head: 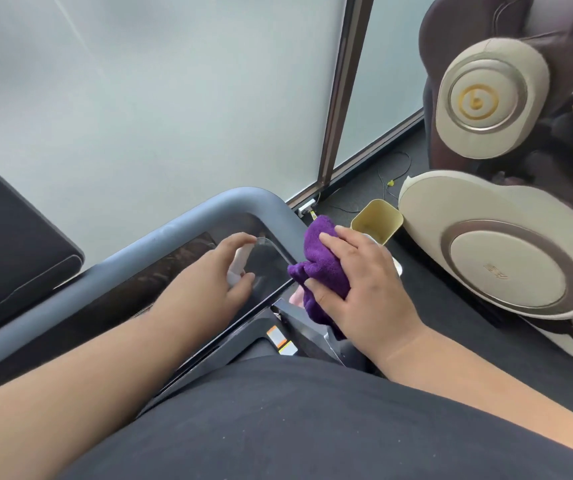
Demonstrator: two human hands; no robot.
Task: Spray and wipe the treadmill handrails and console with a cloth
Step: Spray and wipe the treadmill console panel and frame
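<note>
With the spray bottle gripped in the left hand over the console, the mist is best aimed at the glossy panel while the purple cloth, clutched by the right hand at three o'clock on the grey handrail, is drawn across promptly.

Bare forearms, unsleeved to the frame edge; plain black top over the torso.
</note>
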